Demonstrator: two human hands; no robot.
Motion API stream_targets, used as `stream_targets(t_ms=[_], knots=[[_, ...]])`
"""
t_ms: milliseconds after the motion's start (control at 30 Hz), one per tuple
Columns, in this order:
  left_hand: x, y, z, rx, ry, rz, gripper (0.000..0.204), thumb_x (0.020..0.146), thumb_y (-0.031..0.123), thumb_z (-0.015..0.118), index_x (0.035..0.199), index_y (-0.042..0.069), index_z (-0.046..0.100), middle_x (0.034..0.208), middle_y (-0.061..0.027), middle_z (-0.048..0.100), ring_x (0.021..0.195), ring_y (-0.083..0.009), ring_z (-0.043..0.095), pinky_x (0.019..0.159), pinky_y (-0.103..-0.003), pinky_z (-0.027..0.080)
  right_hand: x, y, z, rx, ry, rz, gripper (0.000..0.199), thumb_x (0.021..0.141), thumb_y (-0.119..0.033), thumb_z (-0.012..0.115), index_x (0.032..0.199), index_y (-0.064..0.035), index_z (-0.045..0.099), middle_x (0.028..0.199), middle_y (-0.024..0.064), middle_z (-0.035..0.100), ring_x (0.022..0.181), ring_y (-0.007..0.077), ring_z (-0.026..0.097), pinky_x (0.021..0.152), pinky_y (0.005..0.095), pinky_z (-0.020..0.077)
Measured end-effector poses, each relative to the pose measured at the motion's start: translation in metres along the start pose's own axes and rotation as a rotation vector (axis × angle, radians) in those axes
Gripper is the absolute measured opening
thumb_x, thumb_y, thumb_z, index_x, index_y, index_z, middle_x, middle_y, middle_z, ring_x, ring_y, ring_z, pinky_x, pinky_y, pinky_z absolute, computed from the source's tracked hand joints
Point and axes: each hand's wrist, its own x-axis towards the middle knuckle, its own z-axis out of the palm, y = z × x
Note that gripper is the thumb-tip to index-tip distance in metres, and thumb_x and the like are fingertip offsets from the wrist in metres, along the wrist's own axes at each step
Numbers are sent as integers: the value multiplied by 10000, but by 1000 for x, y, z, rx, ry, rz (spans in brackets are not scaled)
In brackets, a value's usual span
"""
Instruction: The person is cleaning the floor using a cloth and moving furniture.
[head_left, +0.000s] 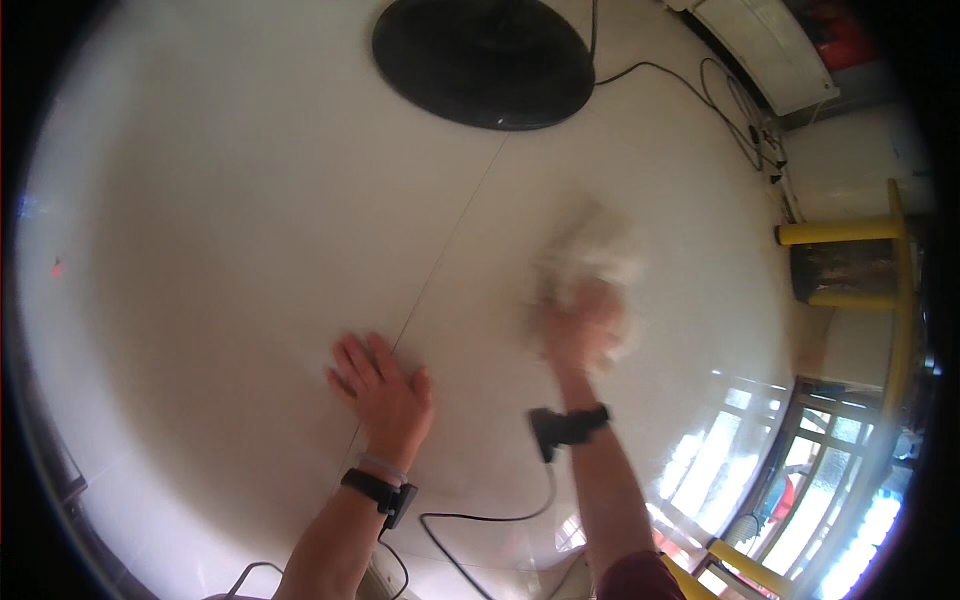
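Observation:
My left hand (388, 400) lies flat on the pale tiled floor (260, 250), its fingers spread and nothing in it. Further right and a little farther away, my right hand (585, 320) is closed on a crumpled whitish cloth (600, 245) pressed against the floor. Motion smears both the cloth and this hand, so the exact grip of the fingers is unclear. A black strap with a small box sits on each wrist, with a thin cable trailing from it.
Beyond my hands stands a round black base (485, 60) with a cable running right. A white panel-like object (765, 50) is at the upper right. Yellow-framed furniture (840, 232) stands along the right side. Window light reflects off the floor at lower right.

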Motion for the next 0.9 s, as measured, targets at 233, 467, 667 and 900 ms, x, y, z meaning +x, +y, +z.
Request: stream_targets(t_ms=[233,467,667,900], knots=[[-17,-32,62,79,-16,115,721,805,455,563,1378,79,342,1437,-231,257,1339,-421,196,1053,-604,146,-67,-221,-78,494,-590,-674,468,745,-333,644,1193,-217,569,1280,39,493,1229,250,405,947,556,314],[-14,-31,34,-118,20,-19,810,773,467,581,1388,19,302,1453,-227,224,1369,-377,132,1080,-576,109,-23,-157,-196,1189,-642,-226,409,739,-107,693,1118,-57,549,1031,88,585,1004,219,556,860,352,452],[-4,-24,13,-180,15,-23,821,779,440,566,1375,-47,281,1455,-255,198,1365,-387,150,1075,-589,112,84,46,-224,1243,-360,339,434,815,-50,601,1216,1,443,1008,88,575,867,174,559,796,317,487],[-2,-14,2,-99,19,-5,826,773,438,555,1370,-63,281,1443,-286,196,1364,-413,137,1073,-596,94,119,285,-126,797,-84,873,525,823,-222,544,1294,-31,414,1142,159,547,991,283,561,817,359,490]])
